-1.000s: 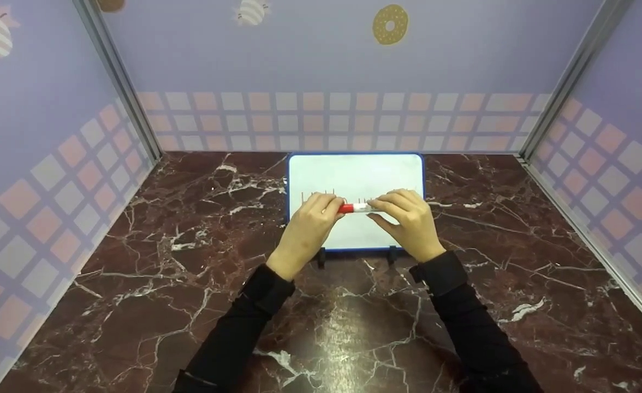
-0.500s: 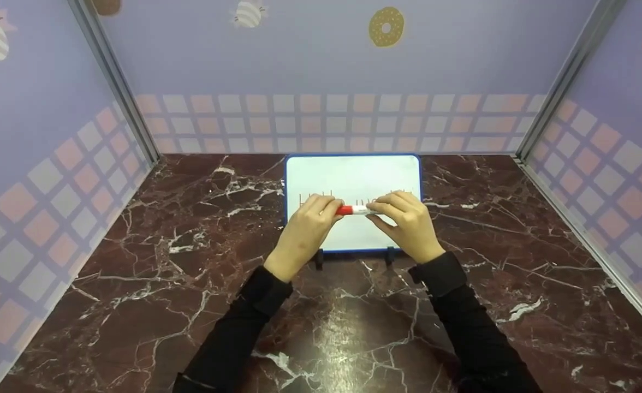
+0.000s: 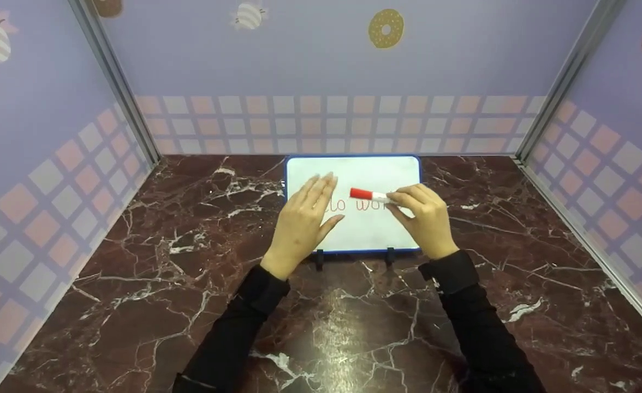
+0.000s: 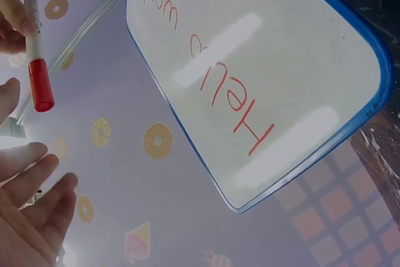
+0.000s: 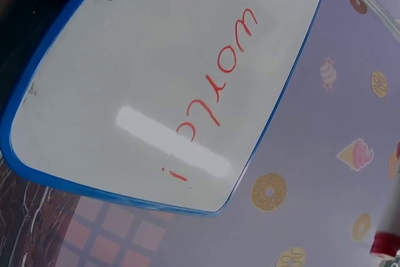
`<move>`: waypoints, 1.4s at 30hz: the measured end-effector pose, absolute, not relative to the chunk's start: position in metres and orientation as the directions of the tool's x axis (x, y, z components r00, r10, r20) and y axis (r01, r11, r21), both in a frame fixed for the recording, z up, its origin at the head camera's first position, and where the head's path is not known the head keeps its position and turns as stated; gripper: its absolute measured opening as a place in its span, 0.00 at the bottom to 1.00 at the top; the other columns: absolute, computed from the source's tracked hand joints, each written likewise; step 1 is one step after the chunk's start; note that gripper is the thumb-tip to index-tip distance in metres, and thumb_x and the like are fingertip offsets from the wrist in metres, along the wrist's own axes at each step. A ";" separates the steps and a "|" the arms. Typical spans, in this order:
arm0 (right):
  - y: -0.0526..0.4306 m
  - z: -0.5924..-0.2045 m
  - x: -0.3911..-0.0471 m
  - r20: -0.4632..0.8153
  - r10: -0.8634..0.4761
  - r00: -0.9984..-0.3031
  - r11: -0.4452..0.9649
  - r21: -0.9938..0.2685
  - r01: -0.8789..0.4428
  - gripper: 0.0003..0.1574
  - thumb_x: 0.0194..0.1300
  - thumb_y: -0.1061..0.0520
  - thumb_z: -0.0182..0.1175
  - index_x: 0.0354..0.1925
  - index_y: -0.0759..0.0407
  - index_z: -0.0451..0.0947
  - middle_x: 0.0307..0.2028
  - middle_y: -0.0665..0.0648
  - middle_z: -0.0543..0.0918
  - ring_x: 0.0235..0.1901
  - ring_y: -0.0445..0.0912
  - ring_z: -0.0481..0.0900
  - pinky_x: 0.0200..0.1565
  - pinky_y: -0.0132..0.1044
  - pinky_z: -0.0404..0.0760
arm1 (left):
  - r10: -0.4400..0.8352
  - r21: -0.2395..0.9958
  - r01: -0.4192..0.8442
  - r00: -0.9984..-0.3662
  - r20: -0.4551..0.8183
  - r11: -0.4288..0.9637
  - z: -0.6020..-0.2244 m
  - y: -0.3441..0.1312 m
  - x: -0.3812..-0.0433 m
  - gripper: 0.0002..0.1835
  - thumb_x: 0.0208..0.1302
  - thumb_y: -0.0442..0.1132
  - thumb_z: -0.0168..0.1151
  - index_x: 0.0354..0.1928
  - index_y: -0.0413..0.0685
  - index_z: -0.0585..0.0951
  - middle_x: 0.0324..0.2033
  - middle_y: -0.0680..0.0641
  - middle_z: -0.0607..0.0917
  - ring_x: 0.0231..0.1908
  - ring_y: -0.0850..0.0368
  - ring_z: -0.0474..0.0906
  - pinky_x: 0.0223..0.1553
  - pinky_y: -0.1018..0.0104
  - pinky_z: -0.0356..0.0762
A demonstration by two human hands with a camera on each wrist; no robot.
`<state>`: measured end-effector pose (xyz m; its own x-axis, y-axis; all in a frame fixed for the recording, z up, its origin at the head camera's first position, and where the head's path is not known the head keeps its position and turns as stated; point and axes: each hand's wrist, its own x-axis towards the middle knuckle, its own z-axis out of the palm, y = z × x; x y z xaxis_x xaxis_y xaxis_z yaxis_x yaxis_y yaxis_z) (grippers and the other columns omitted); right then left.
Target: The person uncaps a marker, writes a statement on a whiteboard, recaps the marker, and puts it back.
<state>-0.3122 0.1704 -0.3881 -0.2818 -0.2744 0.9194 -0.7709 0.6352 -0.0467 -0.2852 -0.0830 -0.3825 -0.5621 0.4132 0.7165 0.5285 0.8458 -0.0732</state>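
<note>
My right hand [image 3: 424, 218] pinches a white marker [image 3: 380, 196] with a red cap [image 3: 360, 193] over one end. The marker lies nearly level in front of the whiteboard [image 3: 364, 234], its capped end pointing left. My left hand [image 3: 302, 224] is apart from the marker, fingers straight and thumb spread, in front of the board's left part. In the left wrist view, the marker [image 4: 35, 42] is in the right hand's fingers, above the left hand's fingers [image 4: 47, 204]. Red handwriting [image 5: 228, 59] reading "Hello world!" runs across the board; my hands cover part of it in the head view.
The blue-framed board stands on black feet [image 3: 390, 255] on a dark red marbled table [image 3: 201, 316]. Behind it rises a lilac wall [image 3: 310, 65] with printed sweets and a checked band. Similar panels with metal corner posts [image 3: 566, 82] close off both sides.
My left hand has let go of the red cap end, and its fingers have straightened. My right hand has moved right and slightly up with the marker, uncovering more of the red writing.
</note>
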 end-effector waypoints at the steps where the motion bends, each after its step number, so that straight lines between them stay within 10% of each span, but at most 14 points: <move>1: 0.174 -0.388 -0.313 0.924 -0.248 -0.291 0.647 -0.066 -0.760 0.12 0.47 0.70 0.75 0.34 0.65 0.86 0.30 0.59 0.85 0.31 0.52 0.80 0.35 0.44 0.82 | 0.395 -0.065 0.498 -0.595 0.700 0.865 -0.383 -0.085 -0.287 0.39 0.68 0.57 0.58 0.73 0.41 0.65 0.71 0.44 0.68 0.71 0.44 0.65 0.73 0.53 0.65; 9: 0.212 -0.389 -0.323 0.892 -0.055 -0.449 0.789 -0.237 -0.567 0.10 0.56 0.63 0.72 0.37 0.68 0.85 0.34 0.63 0.85 0.35 0.55 0.81 0.40 0.46 0.85 | 0.184 0.033 0.251 -0.787 0.588 0.967 -0.393 -0.107 -0.308 0.48 0.69 0.64 0.52 0.79 0.45 0.45 0.79 0.45 0.44 0.78 0.41 0.37 0.80 0.48 0.36; 26: 0.275 -0.436 -0.350 0.401 0.258 -0.879 0.876 -0.482 0.037 0.11 0.60 0.61 0.69 0.39 0.69 0.85 0.42 0.73 0.86 0.39 0.71 0.82 0.39 0.64 0.81 | -0.012 0.197 0.081 -0.903 0.430 0.977 -0.426 -0.166 -0.335 0.41 0.74 0.62 0.44 0.80 0.55 0.44 0.80 0.46 0.40 0.78 0.40 0.32 0.79 0.43 0.28; 42: 0.286 -0.450 -0.356 0.173 0.329 -0.928 0.858 -0.465 0.218 0.13 0.55 0.60 0.71 0.37 0.69 0.85 0.42 0.75 0.85 0.41 0.71 0.82 0.38 0.64 0.83 | -0.040 0.236 0.059 -0.918 0.394 0.970 -0.428 -0.172 -0.335 0.44 0.71 0.66 0.45 0.80 0.54 0.46 0.80 0.47 0.41 0.78 0.41 0.33 0.79 0.44 0.28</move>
